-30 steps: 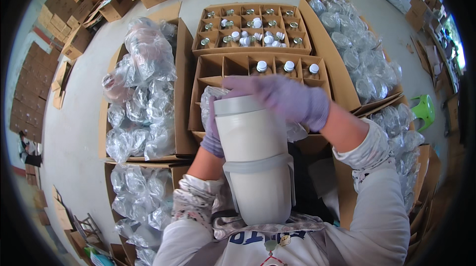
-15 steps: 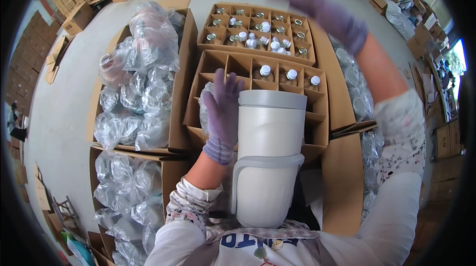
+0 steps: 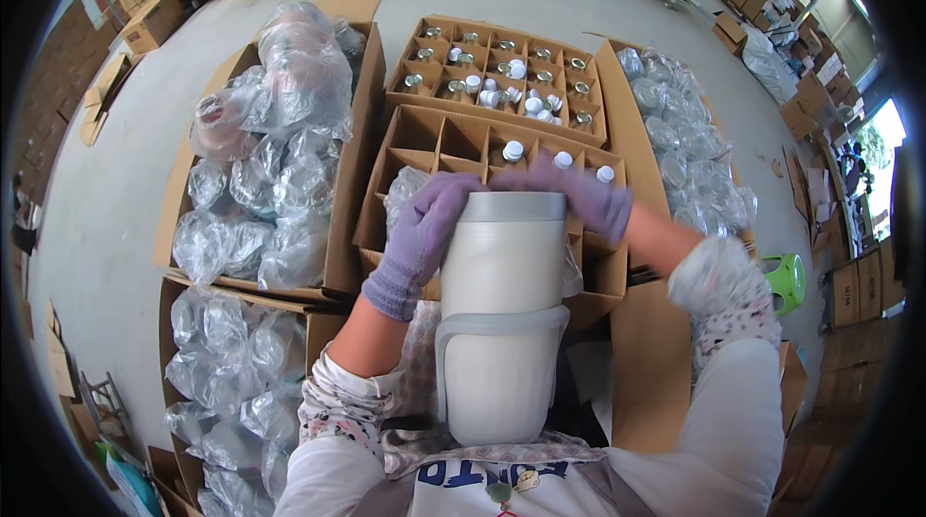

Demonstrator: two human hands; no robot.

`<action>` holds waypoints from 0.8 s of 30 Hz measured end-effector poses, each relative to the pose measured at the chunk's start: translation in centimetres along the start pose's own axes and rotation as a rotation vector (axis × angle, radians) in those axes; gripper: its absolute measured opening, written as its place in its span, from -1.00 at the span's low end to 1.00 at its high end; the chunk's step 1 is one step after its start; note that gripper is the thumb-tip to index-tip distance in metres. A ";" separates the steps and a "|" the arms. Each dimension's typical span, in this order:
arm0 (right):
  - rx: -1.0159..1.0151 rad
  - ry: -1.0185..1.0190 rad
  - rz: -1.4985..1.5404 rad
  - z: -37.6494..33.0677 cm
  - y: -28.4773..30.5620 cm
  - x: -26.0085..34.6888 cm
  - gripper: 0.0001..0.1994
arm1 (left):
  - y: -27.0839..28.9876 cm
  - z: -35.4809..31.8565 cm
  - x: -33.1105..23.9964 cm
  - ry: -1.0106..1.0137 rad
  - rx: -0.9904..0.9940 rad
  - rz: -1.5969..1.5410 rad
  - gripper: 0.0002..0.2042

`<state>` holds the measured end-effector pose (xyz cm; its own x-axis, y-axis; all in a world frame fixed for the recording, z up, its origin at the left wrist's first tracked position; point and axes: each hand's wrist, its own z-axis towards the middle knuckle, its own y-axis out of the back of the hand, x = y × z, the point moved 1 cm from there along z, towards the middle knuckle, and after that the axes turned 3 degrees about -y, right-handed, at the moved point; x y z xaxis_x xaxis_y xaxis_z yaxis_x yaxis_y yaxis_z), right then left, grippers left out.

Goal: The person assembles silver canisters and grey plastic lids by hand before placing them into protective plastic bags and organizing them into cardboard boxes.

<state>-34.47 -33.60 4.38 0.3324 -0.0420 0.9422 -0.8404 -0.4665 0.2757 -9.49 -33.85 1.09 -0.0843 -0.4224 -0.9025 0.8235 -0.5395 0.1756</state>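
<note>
I hold a big white plastic jug (image 3: 502, 324) upright against my body, just in front of my chest, with its grey lid (image 3: 516, 205) on top. My left hand (image 3: 420, 237), in a purple glove, is closed around the upper left side of the jug, the fingers wrapped up to the edge of the lid. My right hand (image 3: 588, 197), also gloved, lies flat over the far edge of the lid with the fingers curved down on it; I cannot tell if it presses or only rests.

The jug looks stiff, with smooth walls, so I judge it can slip in cloth gloves if I take it only by the sides. It is wide, too wide for one hand, so two hands are better. A moulded handle band (image 3: 497, 324) goes around the lower half, and that seems to me the safest place to take hold, together with one hand on the lid. I cannot see if it is full; if it is, it will be heavy.

Beyond the jug stands a cardboard box with dividers (image 3: 424, 146), with some small white-capped bottles (image 3: 558, 159) in its far cells. To my left are cartons of clear plastic-wrapped containers (image 3: 260, 199), which look light and easy to crush.
</note>
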 end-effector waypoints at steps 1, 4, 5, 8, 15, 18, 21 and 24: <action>-0.067 0.055 -0.117 -1.2 -2.8 -0.2 -0.47 | -0.3 -0.6 1.9 -0.158 -0.086 -0.049 -0.60; -0.123 -0.119 -0.236 -1.6 -5.8 4.5 -0.31 | -2.6 -2.5 7.2 -0.212 -0.081 -1.402 -0.63; -0.119 -0.112 -0.324 -1.5 -5.7 6.2 -0.26 | -2.6 -2.5 7.8 -0.160 -0.151 -1.302 -0.67; -0.101 -0.208 0.004 -1.3 -3.5 3.1 -0.28 | -2.6 -2.1 7.9 0.103 -0.223 -0.774 -0.75; 0.246 -0.241 -0.514 0.0 1.2 7.5 -0.70 | -4.6 -0.2 -0.7 -0.003 -0.182 -0.315 -0.48; 0.175 -0.349 -0.649 -4.0 0.2 12.8 -0.68 | -5.5 0.6 -5.3 -0.277 -0.089 -0.006 -0.60; 0.038 -0.338 -0.722 -10.3 -0.4 12.0 -0.74 | -9.0 -0.4 -10.5 -0.388 -0.075 0.090 -0.63; 0.012 -0.612 -0.773 -13.0 -1.6 11.6 -0.71 | -11.8 -1.0 -11.5 -0.342 -0.007 0.126 -0.59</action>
<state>-34.84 -21.90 17.30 0.9555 -0.1703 0.2408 -0.2949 -0.5669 0.7692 -17.67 -21.95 9.02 -0.1642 -0.7051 -0.6899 0.8429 -0.4636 0.2732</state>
